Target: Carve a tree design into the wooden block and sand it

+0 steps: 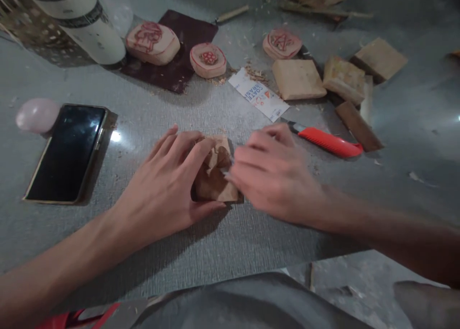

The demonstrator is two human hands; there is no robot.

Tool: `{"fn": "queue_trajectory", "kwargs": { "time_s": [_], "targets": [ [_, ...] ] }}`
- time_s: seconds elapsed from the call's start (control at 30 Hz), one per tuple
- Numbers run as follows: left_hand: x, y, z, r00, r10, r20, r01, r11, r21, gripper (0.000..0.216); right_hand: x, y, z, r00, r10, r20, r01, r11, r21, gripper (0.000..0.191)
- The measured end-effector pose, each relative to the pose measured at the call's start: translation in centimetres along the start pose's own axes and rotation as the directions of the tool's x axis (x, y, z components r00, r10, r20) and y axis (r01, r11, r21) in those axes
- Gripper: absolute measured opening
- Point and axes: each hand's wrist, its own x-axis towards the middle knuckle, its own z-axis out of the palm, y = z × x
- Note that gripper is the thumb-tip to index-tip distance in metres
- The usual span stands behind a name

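My left hand (168, 175) is wrapped round the left side of a small wooden block (217, 187), its thumb along the near edge and its fingers over the top. The block lies on the table and has a carved, uneven shape on its upper face. Against the block's right side is my right hand (275, 171), closed and blurred by motion. A thin pale edge shows at its fingertips; what it belongs to is hidden in the fist. Beyond the right hand lies a utility knife (330, 141) with a red handle.
A sandpaper strip (257, 94) lies printed side up beside wood shavings. Behind are red-marked carved pieces (208, 60), a dark sheet (170, 82) and a striped cylinder (89, 32). Plain wood blocks (300, 79) sit at right, a phone (66, 152) and pinkish ball (38, 115) at left.
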Motion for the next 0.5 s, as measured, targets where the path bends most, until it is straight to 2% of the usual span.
{"fn": "queue_trajectory", "kwargs": {
  "time_s": [0.07,0.2,0.3,0.43,0.5],
  "targets": [
    [0.0,0.0,0.1,1.000,-0.004,0.002,0.004,1.000,0.001,0.088,0.0,-0.1,0.1,0.999,-0.043,0.006,0.042,0.999,0.016,0.027],
    [-0.2,0.2,0.2,1.000,-0.026,0.007,0.026,1.000,0.015,0.084,-0.1,-0.5,0.2,1.000,-0.003,-0.005,0.003,1.000,-0.006,0.026],
    [-0.2,0.6,0.4,0.999,-0.051,-0.016,0.051,0.998,0.025,0.080,-0.1,-0.6,0.4,0.999,-0.036,0.000,0.036,0.998,0.043,0.025],
    [-0.3,1.2,0.6,0.996,-0.084,-0.027,0.085,0.993,0.077,0.085,0.0,-0.5,0.4,0.998,0.054,-0.035,-0.052,0.997,0.050,0.027],
    [-0.3,1.4,0.6,0.995,-0.095,-0.020,0.096,0.993,0.072,0.081,0.1,-0.4,0.3,0.999,0.035,-0.040,-0.031,0.997,0.075,0.029]
  ]
}}
